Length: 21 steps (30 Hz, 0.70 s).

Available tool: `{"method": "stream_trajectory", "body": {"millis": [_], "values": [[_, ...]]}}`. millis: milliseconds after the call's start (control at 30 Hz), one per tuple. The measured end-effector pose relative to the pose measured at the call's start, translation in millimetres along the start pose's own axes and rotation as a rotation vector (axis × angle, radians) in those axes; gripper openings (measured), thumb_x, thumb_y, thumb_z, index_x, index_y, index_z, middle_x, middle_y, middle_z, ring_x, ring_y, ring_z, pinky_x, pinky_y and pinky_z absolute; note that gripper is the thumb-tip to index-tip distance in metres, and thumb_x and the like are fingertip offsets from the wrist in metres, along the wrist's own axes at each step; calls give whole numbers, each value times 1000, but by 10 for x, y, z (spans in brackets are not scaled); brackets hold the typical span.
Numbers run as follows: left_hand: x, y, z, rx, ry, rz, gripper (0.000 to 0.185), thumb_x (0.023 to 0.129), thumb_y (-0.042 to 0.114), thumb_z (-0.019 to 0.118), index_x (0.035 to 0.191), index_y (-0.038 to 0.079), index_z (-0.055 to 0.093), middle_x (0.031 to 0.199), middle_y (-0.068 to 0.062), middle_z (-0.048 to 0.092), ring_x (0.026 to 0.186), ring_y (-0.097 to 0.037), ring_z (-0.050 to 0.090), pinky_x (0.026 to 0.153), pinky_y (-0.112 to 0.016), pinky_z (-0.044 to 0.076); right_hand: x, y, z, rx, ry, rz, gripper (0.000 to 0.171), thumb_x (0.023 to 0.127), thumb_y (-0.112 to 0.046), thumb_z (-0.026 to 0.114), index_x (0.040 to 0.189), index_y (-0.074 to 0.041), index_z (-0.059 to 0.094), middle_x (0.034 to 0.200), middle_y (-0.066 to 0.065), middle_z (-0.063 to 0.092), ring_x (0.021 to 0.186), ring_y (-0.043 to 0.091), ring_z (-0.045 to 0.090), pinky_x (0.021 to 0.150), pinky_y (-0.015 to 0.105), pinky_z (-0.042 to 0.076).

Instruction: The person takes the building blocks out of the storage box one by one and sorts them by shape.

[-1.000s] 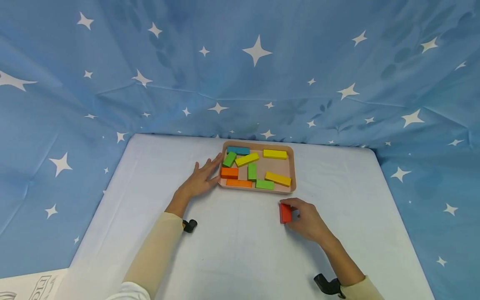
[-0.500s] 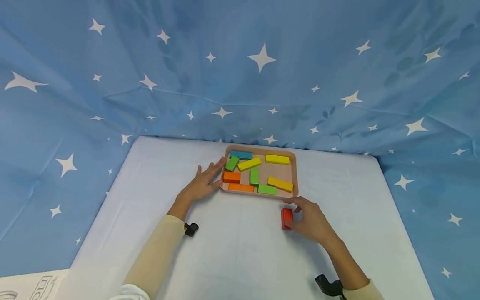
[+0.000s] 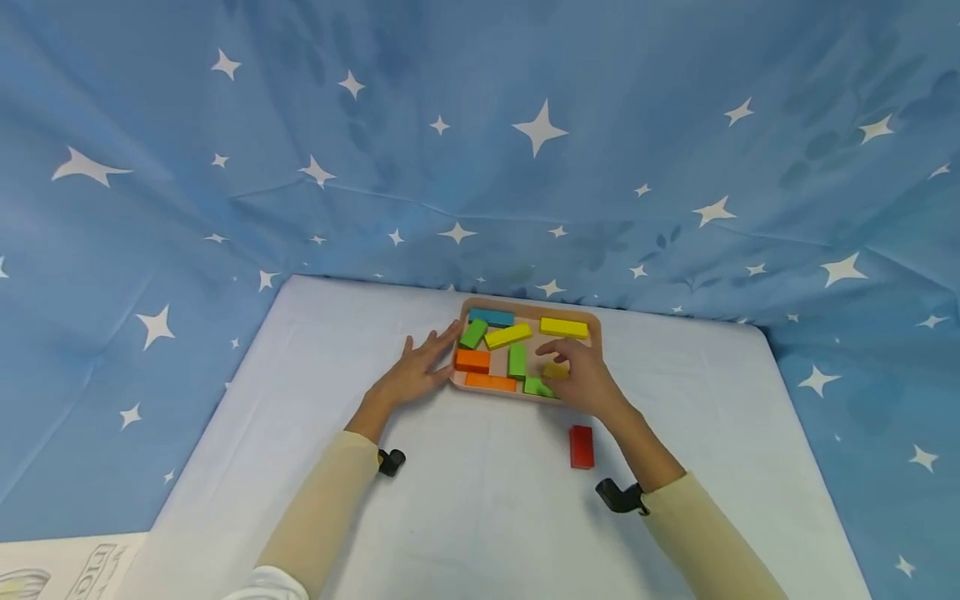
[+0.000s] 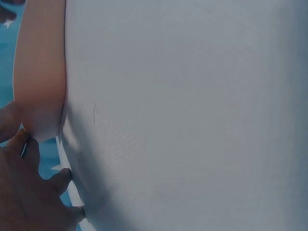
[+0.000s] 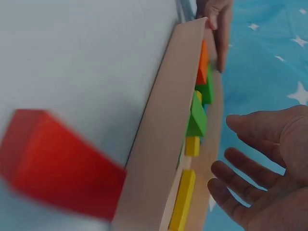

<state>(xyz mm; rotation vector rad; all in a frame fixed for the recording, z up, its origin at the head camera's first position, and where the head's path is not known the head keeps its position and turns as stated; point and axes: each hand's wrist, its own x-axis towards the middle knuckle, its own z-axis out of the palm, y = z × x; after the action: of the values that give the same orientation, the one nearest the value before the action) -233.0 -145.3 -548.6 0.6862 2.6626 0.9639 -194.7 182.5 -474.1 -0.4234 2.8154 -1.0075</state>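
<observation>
Red block (image 3: pixel 581 447) lies loose behind right hand (image 3: pixel 581 377), fingers spread over yellow block (image 3: pixel 556 370); left hand (image 3: pixel 415 372) flat, steadying tray (image 3: pixel 525 306)

- Even, soft overhead light; faint shadows.
- Head view sharp, wide-angle bending at the edges.
- Right wrist view: red block (image 5: pixel 57 168) blurred.
- Left wrist view dim, soft.

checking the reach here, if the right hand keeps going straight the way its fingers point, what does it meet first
Likely the yellow block lying in the tray, right under the fingers of the right hand, which is open above it. Depth is unclear, so contact cannot be told.
</observation>
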Motion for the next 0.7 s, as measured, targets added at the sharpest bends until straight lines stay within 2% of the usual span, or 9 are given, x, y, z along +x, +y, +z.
{"method": "stream_trajectory", "body": {"millis": [167, 333, 533, 700], "values": [[2, -3, 9, 11, 7, -1, 74, 109, 44, 51, 169, 28, 12, 175, 7, 12, 160, -41, 17, 127, -68, -6, 360, -33, 175, -30, -104, -18, 46, 87, -5, 80, 132, -7, 70, 141, 13, 64, 130, 36, 60, 109, 55, 51], [14, 27, 21, 25, -6, -11, 74, 109, 45, 49, 169, 29, 11, 176, 9, 11, 160, -39, 17, 127, -68, -6, 529, 15, 298, -45, -218, -6, 50, 81, -4, 86, 128, -8, 71, 138, 11, 65, 122, 32, 58, 108, 51, 53], [23, 38, 19, 44, -5, -19, 74, 109, 47, 49, 169, 29, 9, 176, 9, 11, 161, -38, 17, 127, -68, -5, 580, 67, 354, -31, -188, -16, 42, 82, -2, 83, 122, -9, 72, 133, 11, 66, 111, 29, 58, 103, 48, 56], [-2, 29, -4, 47, -9, -24, 74, 109, 46, 49, 169, 29, 9, 176, 9, 11, 160, -38, 17, 127, -67, -5, 537, 43, 299, 2, -120, -7, 46, 83, -7, 85, 126, -8, 70, 134, 12, 65, 116, 33, 62, 104, 51, 56]]}}
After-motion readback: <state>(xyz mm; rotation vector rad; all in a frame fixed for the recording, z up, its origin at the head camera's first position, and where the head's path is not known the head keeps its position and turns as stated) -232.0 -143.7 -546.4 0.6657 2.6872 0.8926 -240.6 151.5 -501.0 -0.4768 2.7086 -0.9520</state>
